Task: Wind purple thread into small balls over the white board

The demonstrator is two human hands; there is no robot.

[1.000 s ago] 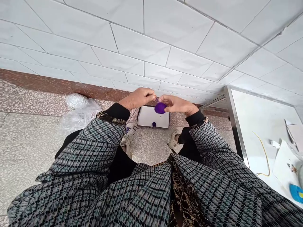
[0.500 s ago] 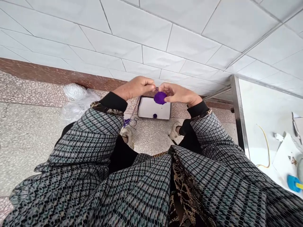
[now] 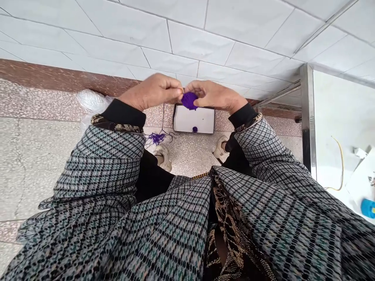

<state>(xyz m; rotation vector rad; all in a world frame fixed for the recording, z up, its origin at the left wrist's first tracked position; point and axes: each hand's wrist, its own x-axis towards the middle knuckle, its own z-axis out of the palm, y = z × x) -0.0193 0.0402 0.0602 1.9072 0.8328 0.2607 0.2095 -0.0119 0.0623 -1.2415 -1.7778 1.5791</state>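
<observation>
Sitting pinched between right fingers (image 3: 201,102), purple yarn ball (image 3: 189,101), left fingers (image 3: 175,93) pinching strand (image 3: 163,116) beside it

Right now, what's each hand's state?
Left hand: pinched closed, apparently on a yarn strand.
Right hand: closed, holding the purple yarn ball.

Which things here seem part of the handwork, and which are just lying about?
In use:
purple yarn ball, held in the right hand, the left hand pinching beside it
loose purple yarn, likely
shallow tray, perhaps

Apparently lying about:
white yarn ball
yellow cord
blue item, hard to identify
</observation>
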